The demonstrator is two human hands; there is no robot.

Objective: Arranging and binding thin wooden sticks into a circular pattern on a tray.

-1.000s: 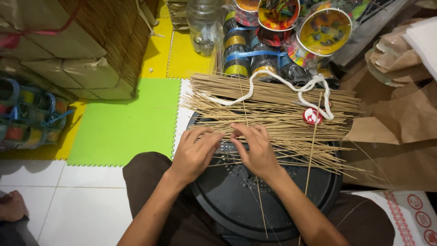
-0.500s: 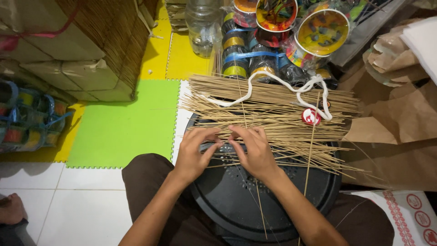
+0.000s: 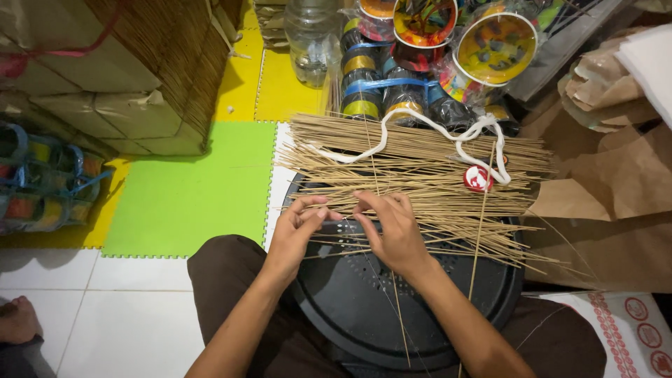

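Note:
A wide heap of thin tan sticks lies across a round black perforated tray resting on my lap. My left hand and my right hand sit close together at the near edge of the heap, fingertips pinched on a few thin sticks. A white cord loops over the far side of the heap. A small red round piece lies by its right end. Single sticks run crosswise toward me over the tray.
Green and yellow foam mats cover the floor ahead. Stacked brown paper bundles stand at left, a clear jar and colourful round items behind, brown paper bags at right. A bare foot shows at lower left.
Both hands have drawn slightly back from the heap and closer together, fingers now pinching thin sticks instead of lying spread on the pile. The heap itself has not moved.

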